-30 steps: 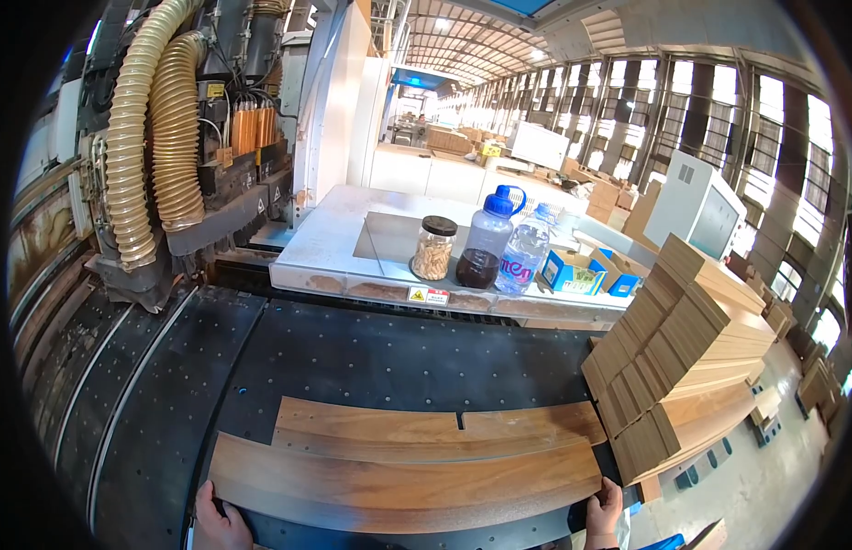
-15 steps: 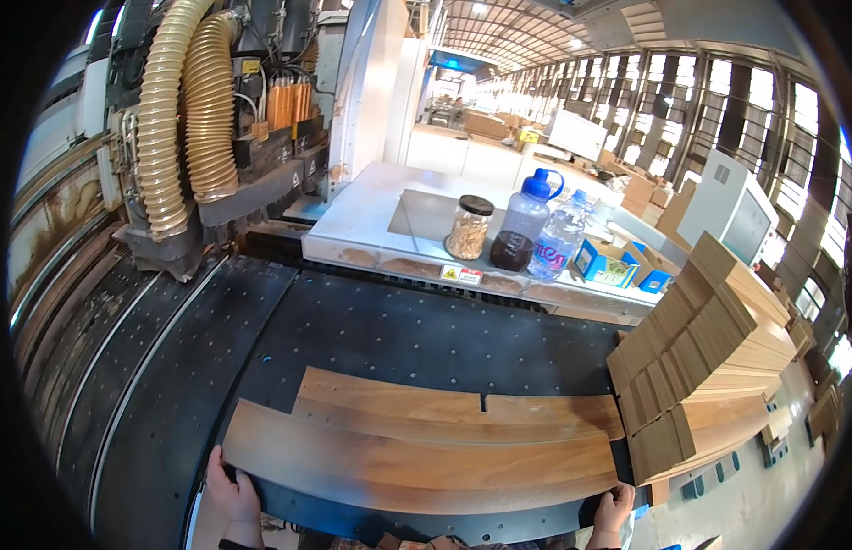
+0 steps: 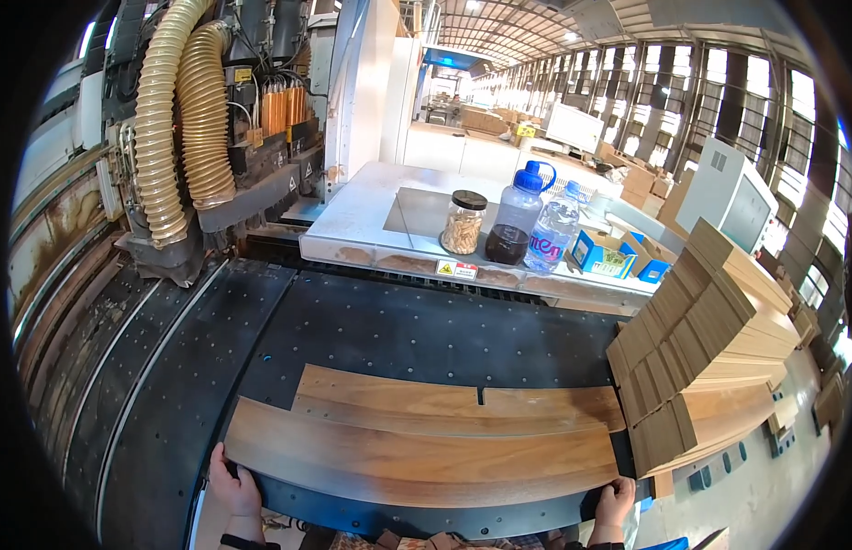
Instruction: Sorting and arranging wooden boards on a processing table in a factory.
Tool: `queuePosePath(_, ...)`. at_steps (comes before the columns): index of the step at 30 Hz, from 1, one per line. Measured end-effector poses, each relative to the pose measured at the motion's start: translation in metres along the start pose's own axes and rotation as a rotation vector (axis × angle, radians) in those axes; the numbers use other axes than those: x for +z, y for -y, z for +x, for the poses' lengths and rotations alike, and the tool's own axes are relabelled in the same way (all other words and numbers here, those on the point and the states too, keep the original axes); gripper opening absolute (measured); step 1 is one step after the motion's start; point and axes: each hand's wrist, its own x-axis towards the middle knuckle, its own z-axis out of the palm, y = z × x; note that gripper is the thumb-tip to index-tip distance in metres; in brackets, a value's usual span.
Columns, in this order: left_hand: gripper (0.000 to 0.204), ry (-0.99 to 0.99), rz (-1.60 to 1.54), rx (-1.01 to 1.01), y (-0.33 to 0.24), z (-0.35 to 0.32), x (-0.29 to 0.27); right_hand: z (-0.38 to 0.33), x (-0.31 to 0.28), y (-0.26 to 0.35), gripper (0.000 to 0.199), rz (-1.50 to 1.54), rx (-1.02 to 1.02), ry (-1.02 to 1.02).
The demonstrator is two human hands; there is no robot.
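A long brown wood-grain board [image 3: 417,465] lies nearest me, reaching from one hand to the other. My left hand [image 3: 235,488] is closed at its left end, with the thumb by the near corner and the fingertips at the edge. At the right end, my right hand [image 3: 613,503] grips the near corner with curled fingers. Just beyond, partly covered by the near board, is a second wooden board [image 3: 389,396] with a small dark notch in its far edge. Both are over a black machine bed [image 3: 380,321] dotted with small studs.
A tall stack of boards [image 3: 683,348] stands at the right. Beyond the bed, a white ledge [image 3: 353,229] carries a jar [image 3: 464,225], a blue-lidded jug [image 3: 518,215], a clear bottle [image 3: 551,234] and small blue boxes [image 3: 605,254]. Ribbed hoses [image 3: 160,128] hang from machinery at the far left.
The near board and both hands keep nearly the same places, with the board's near edge slightly higher in view. The rest of the scene shifts slightly with the head.
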Motion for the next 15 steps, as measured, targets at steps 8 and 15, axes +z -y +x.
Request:
queuePosePath(8, 0.047, 0.017, 0.060, 0.002, -0.0079, 0.0000, -0.0027, 0.0007, 0.0005, 0.0025, 0.009, -0.003, -0.001, -0.015)
queuePosePath(15, 0.049, 0.029, 0.081, -0.001, -0.0093, 0.0003, -0.0038, 0.0010, 0.0025, -0.0029, 0.009, 0.000, -0.011, -0.016)
